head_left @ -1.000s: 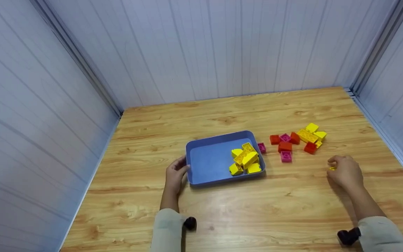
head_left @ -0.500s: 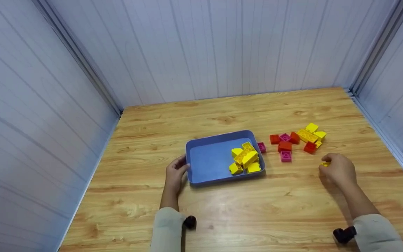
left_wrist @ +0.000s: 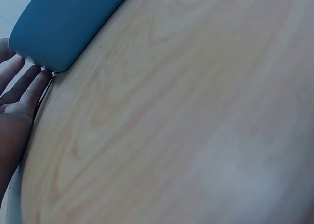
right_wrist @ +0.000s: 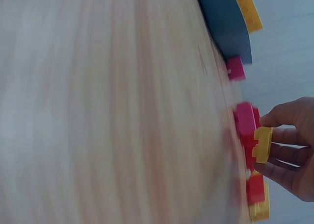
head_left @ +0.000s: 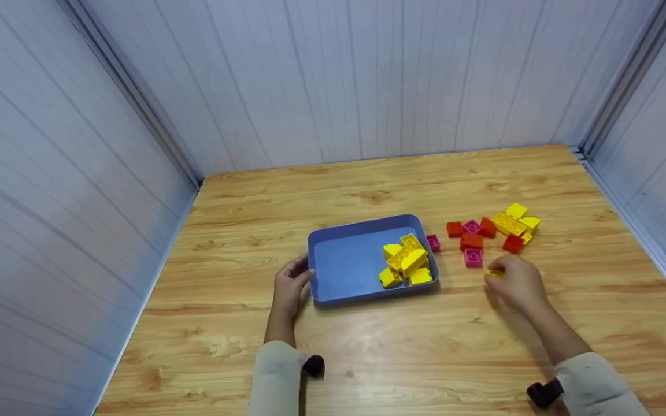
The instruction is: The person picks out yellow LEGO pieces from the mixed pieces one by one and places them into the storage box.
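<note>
In the head view my left hand (head_left: 288, 289) holds the left end of a shallow blue tray (head_left: 341, 300), thumb at its rim. The left wrist view shows the fingertips (left_wrist: 44, 76) at the tray's lower edge. Several yellow toy bricks (head_left: 413, 263) are heaped in the tray's right end. My right hand (head_left: 519, 283) pinches a small yellow brick (right_wrist: 263, 144) between thumb and fingers, studs facing away from the palm. In the head view it is right of the tray, in front of a pink brick (head_left: 473, 258); the hand covers most of the held brick.
Red bricks (head_left: 472, 241) and another pink brick (head_left: 472, 227) lie right of the tray. Beyond them is a cluster of yellow bricks (head_left: 509, 224) with a red one (head_left: 513, 243) beside it. One pink brick (head_left: 433, 242) sits against the tray's right wall. Panelled walls (head_left: 362, 81) enclose the wooden table (head_left: 379, 358).
My right hand has moved left across the table with the yellow brick, toward the tray. My left hand and the tray have stayed in place.
</note>
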Available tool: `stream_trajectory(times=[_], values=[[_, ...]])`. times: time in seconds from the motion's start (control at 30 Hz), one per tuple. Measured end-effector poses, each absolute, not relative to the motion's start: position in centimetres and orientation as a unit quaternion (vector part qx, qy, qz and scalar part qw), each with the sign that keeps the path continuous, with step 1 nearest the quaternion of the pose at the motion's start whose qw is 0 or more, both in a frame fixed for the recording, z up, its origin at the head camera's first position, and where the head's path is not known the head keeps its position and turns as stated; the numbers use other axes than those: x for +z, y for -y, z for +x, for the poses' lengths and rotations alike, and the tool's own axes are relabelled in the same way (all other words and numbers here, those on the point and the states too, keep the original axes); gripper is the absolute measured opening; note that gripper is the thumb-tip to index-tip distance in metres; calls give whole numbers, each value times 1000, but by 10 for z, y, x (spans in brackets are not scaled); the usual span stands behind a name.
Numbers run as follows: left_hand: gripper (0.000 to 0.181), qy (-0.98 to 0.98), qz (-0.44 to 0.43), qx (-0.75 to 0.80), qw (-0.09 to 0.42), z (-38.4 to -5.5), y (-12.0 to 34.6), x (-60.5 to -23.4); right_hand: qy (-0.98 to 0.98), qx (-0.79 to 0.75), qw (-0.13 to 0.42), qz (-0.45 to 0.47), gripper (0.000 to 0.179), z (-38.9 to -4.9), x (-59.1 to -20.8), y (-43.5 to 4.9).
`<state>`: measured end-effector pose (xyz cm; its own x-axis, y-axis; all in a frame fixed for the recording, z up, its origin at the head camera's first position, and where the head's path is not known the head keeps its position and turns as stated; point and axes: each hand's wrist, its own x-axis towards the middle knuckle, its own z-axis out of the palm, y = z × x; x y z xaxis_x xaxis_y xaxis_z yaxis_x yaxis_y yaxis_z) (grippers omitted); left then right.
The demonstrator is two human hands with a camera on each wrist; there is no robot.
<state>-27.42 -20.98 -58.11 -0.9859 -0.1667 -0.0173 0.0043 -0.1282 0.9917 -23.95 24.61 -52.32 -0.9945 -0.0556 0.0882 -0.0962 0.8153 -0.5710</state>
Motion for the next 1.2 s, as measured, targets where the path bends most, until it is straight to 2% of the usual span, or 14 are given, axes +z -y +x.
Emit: stream_trajectory(times=[0.13, 0.33, 0.4, 0.7, 1.2], values=[[44, 664, 58, -743, 60, -275, 211, -580, 944, 314, 62, 78, 23, -242, -523, -221], [46, 661, 55, -747, 50, -273, 212, -577, 900, 366, 157, 176, 20, -247, -523, -186], [46, 661, 51, -747, 43, -271, 212, -572, 886, 387, 168, 194, 21, -249, -522, -175], [43, 673, 54, -735, 60, -273, 211, -579, 859, 426, 172, 225, 18, -257, -532, -147], [45, 663, 57, -745, 42, -272, 211, -577, 873, 396, 170, 229, 24, -261, -543, -134]])
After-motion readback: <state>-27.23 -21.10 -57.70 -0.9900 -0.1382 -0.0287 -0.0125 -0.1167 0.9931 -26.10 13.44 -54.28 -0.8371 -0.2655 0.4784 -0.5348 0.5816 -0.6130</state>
